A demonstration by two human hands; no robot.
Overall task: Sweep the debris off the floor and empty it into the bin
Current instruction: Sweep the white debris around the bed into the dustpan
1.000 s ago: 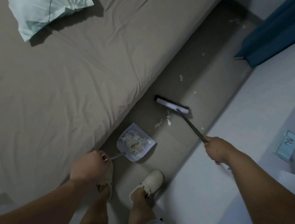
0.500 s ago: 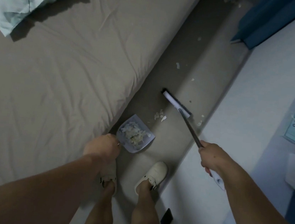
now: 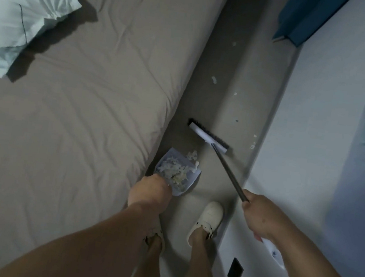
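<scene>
My left hand [image 3: 150, 192] grips the handle of a pale dustpan [image 3: 191, 178], which rests on the floor beside the bed and holds a heap of white scraps [image 3: 174, 172]. A few scraps [image 3: 192, 155] lie at its front lip. My right hand [image 3: 259, 213] grips the dark handle of a broom [image 3: 230, 172]. Its white head with black bristles [image 3: 208, 138] sits on the floor just beyond the dustpan. More white bits [image 3: 214, 80] are scattered farther along the floor strip and along the wall side [image 3: 253, 144]. No bin is in view.
A bed with a taupe sheet [image 3: 89, 104] and a pale pillow [image 3: 20, 10] fills the left. A white wall [image 3: 315, 131] bounds the narrow floor strip on the right, with a blue curtain [image 3: 306, 17] at the far end. My feet in white clogs [image 3: 207, 219] stand behind the dustpan.
The broom head has swung to an angle and pushed the small pile of scraps up to the dustpan's lip. My left hand has slid closer to the pan.
</scene>
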